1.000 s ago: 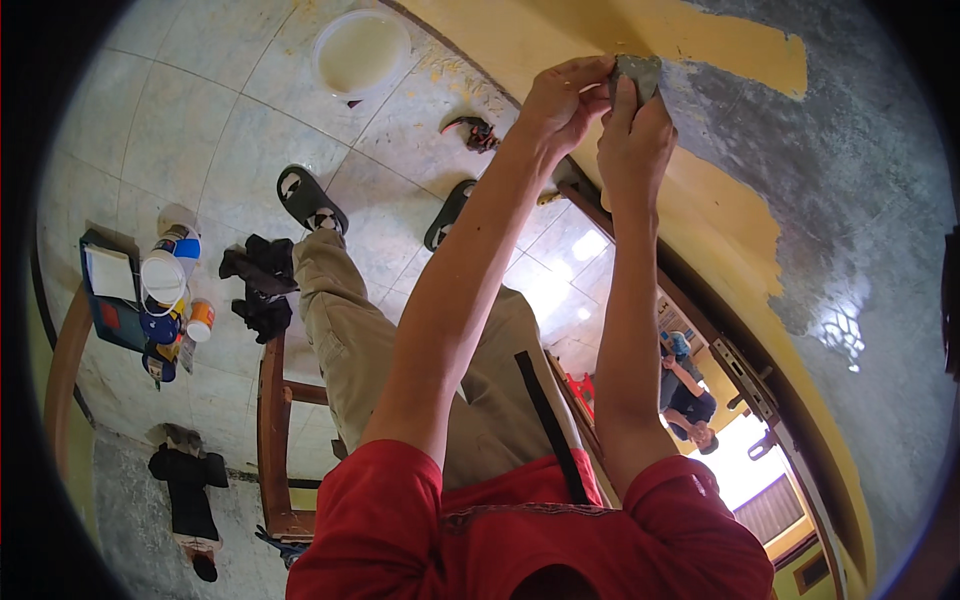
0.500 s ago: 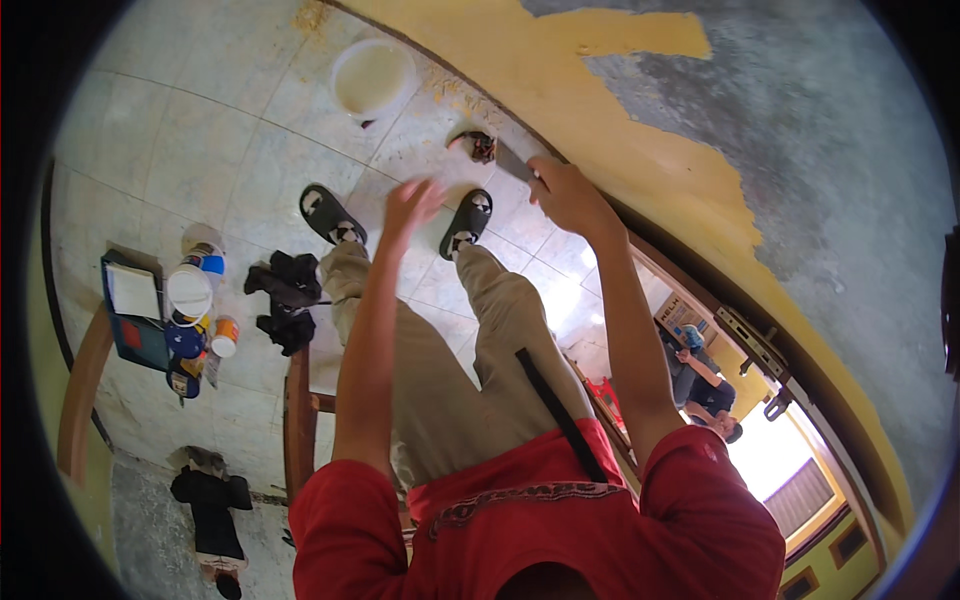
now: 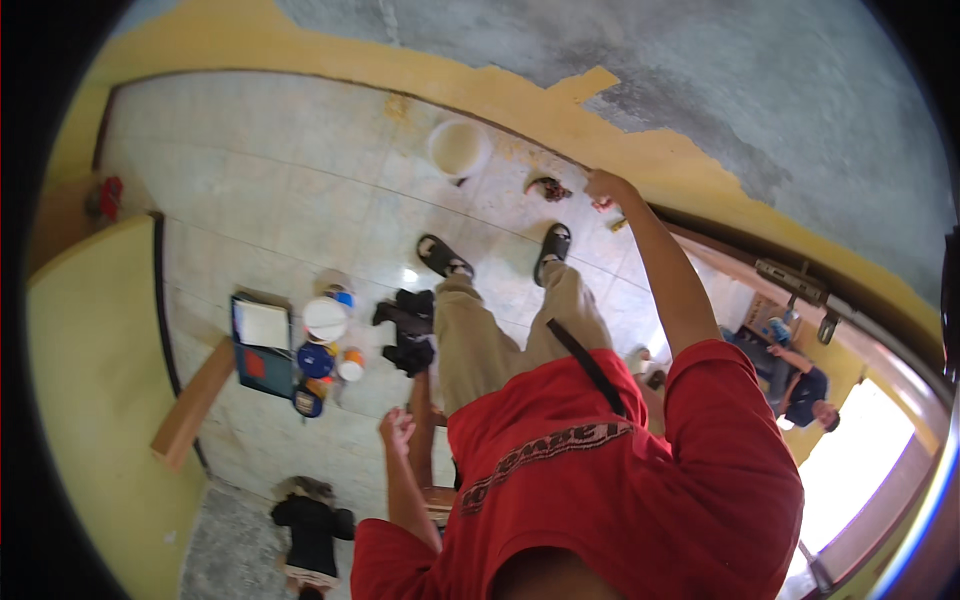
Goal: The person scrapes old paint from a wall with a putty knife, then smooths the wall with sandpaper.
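My right hand [image 3: 607,190] reaches out to the lower part of the yellow wall [image 3: 640,135], its fingers closed. It held a flat-bladed scraper half a second ago; the blade is hidden now. Grey patches [image 3: 690,60] show above the yellow paint. My left hand [image 3: 397,430] is low by my side near a wooden leg [image 3: 422,400], its fingers loosely curled in with nothing seen in them. On the floor near my right hand lies a small dark, reddish bundle [image 3: 551,189]. A white bucket [image 3: 459,150] of pale liquid stands to its left.
Left of my feet are a dark cloth heap [image 3: 408,330], several paint tubs [image 3: 325,319] and an open blue case [image 3: 263,370]. A wooden beam [image 3: 195,405] juts by a pale yellow panel [image 3: 90,380]. At right, another person [image 3: 800,390] sits near a bright doorway.
My view has swung, so floor things appear farther right. My left hand has dropped back toward my side. My right hand has moved closer to the wall, and the scraper blade no longer shows.
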Tool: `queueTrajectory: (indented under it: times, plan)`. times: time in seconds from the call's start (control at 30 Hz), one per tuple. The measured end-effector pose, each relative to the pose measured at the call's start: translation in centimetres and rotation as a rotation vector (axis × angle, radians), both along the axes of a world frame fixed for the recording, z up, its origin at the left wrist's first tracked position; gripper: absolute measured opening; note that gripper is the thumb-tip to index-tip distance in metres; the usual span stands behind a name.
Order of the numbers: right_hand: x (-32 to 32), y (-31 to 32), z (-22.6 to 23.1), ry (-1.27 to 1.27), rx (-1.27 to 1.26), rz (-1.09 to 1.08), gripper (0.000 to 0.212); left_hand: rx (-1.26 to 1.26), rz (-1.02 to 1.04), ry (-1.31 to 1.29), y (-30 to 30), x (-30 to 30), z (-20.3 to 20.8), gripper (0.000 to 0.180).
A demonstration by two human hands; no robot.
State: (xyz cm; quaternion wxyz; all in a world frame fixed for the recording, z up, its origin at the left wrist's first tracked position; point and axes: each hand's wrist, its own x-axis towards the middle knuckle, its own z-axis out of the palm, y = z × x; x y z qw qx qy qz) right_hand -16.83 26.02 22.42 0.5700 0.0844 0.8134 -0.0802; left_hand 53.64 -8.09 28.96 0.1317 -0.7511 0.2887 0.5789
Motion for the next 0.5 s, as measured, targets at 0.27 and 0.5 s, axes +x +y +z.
queueTrajectory:
  times: [0.27,0.5]
  plan:
    - [9.3,-6.9,9.5,1.461,-0.145,-0.41,0.061,-0.059,-0.415,0.485,-3.1,-4.3,-3.3,0.037]
    - [5.5,-13.7,13.0,1.604,-0.303,-0.099,0.072,-0.065,-0.403,0.44,-14.8,-14.0,3.8,0.041]
